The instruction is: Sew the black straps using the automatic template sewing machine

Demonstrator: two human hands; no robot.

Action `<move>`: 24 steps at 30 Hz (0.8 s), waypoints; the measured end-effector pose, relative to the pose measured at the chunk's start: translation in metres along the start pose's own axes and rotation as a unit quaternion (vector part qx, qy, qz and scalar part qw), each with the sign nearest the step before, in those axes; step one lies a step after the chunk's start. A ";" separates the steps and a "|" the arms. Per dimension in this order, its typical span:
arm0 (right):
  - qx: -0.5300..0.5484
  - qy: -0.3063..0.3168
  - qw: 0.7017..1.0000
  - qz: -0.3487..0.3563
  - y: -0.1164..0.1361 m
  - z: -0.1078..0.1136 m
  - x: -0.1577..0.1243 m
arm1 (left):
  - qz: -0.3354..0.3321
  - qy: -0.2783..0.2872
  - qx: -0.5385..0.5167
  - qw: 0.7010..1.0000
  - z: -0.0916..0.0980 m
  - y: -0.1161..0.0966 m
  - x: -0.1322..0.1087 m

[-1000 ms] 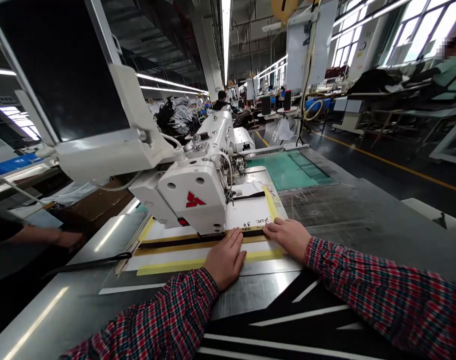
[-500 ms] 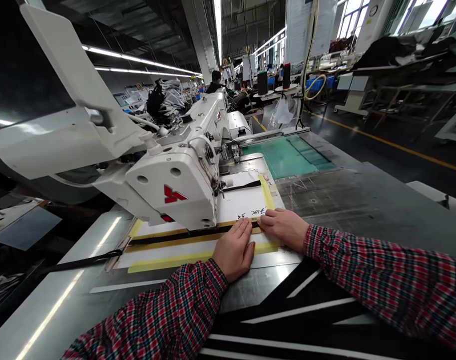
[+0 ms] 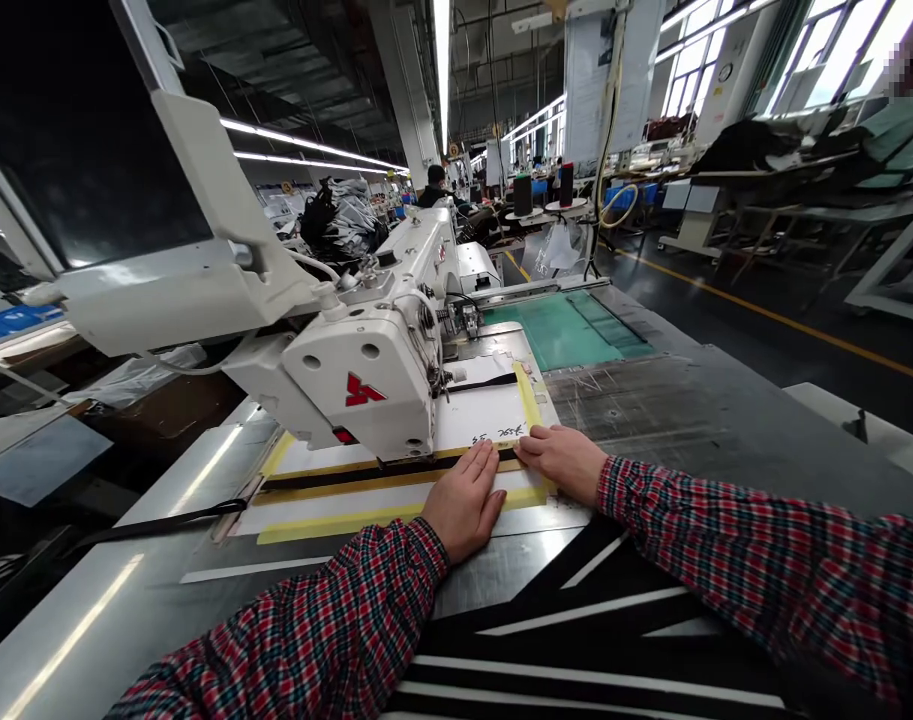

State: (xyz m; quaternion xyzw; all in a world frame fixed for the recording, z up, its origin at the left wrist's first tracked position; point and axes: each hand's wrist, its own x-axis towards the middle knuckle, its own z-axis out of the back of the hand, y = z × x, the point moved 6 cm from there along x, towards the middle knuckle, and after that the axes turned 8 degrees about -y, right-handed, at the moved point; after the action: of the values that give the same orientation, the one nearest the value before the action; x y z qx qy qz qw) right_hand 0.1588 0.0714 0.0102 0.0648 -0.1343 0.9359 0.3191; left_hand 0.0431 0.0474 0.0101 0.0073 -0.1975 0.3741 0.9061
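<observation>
My left hand (image 3: 465, 502) lies flat, fingers stretched, on a white template (image 3: 396, 500) edged with yellow tape. A black strip (image 3: 328, 478) runs along a slot in the template under the head of a white sewing machine (image 3: 366, 385). My right hand (image 3: 563, 461) rests beside the left at the template's right end, fingers bent down and pressing near the strip's end. Both arms wear red plaid sleeves. Handwritten marks show on the white panel just beyond my fingers.
The template sits on a steel table (image 3: 651, 420) with a green mat (image 3: 568, 330) farther back. Black fabric with white stripes (image 3: 598, 640) lies at the near edge. A black strap (image 3: 163, 520) trails left. Other workers and machines fill the background; a yellow floor line runs right.
The camera view shifted slightly; both hands stay on the template near the black strip, hardly moved.
</observation>
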 end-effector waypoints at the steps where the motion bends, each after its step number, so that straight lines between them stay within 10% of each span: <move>1: -0.004 0.000 1.000 0.001 0.000 0.000 0.000 | -0.006 0.000 -0.004 1.000 0.003 0.000 -0.002; 10: -0.011 -0.014 1.000 -0.001 0.000 -0.005 -0.001 | 0.034 -0.013 0.022 0.999 0.053 0.051 -0.070; 24: -0.007 -0.012 1.000 0.022 0.004 -0.003 0.001 | 0.056 0.032 0.075 0.995 0.038 0.083 -0.078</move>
State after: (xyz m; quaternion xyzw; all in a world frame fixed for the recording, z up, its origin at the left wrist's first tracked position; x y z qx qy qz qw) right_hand 0.1558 0.0694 0.0068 0.0706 -0.1464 0.9408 0.2973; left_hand -0.0769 0.0487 0.0061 0.0524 -0.1395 0.4377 0.8867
